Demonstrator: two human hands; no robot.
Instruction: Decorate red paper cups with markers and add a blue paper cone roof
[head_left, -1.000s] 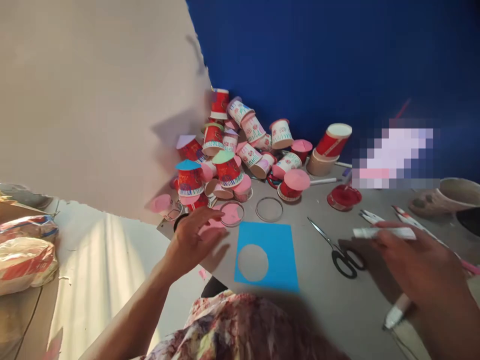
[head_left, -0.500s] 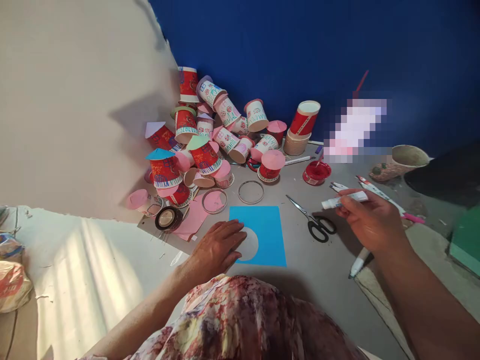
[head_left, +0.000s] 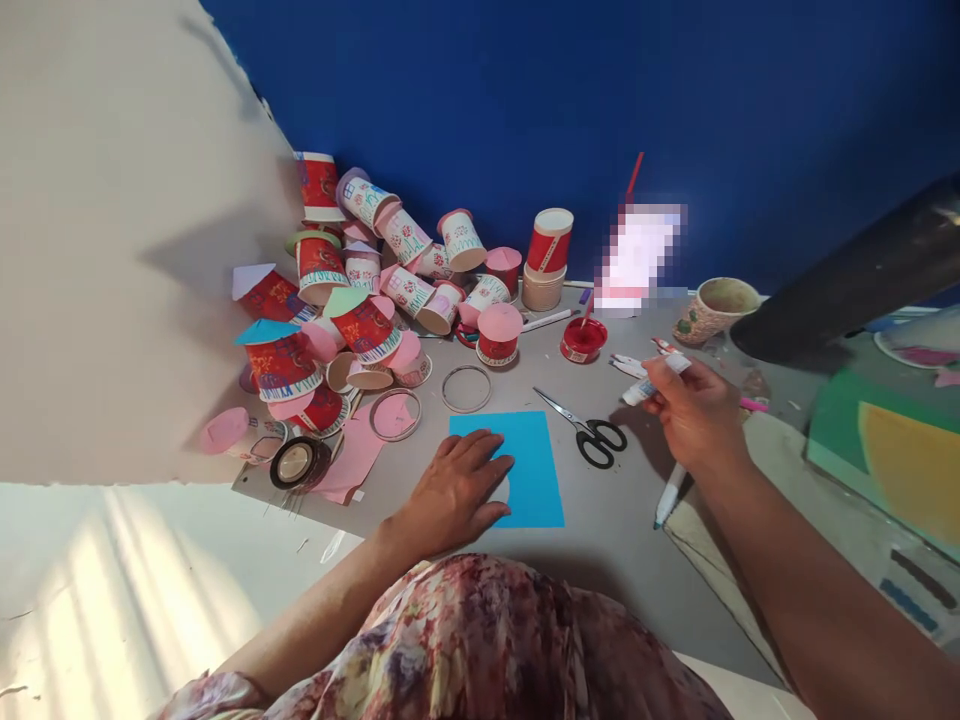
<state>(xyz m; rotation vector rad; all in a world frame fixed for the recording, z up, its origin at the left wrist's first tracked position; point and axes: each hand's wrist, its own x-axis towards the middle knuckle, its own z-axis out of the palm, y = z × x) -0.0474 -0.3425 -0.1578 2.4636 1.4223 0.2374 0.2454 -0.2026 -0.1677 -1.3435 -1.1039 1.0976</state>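
Note:
My left hand (head_left: 461,492) lies with fingers apart on a blue paper sheet (head_left: 536,470), covering most of the round pale area at its left side. To the right, my right hand (head_left: 694,410) is closed around a white tube (head_left: 654,378), held above the table with its narrow end pointing left. Black-handled scissors (head_left: 592,435) lie between the sheet and my right hand, blades partly spread. Two thin rings, one silver (head_left: 466,389) and one on pink paper (head_left: 395,414), rest behind the sheet. Pink paper (head_left: 352,460) lies on the left.
Decorated paper cups (head_left: 281,365) are piled at the back left. A cup stack (head_left: 551,245), a red jar (head_left: 583,340) with a brush and a patterned cup (head_left: 712,308) stand along the back. Markers (head_left: 670,497) lie at right, near a roll of tape (head_left: 298,463) further left.
The view has turned to the right, so the table things appear further left. My left hand covers more of the round pale area. My right hand still holds the tube.

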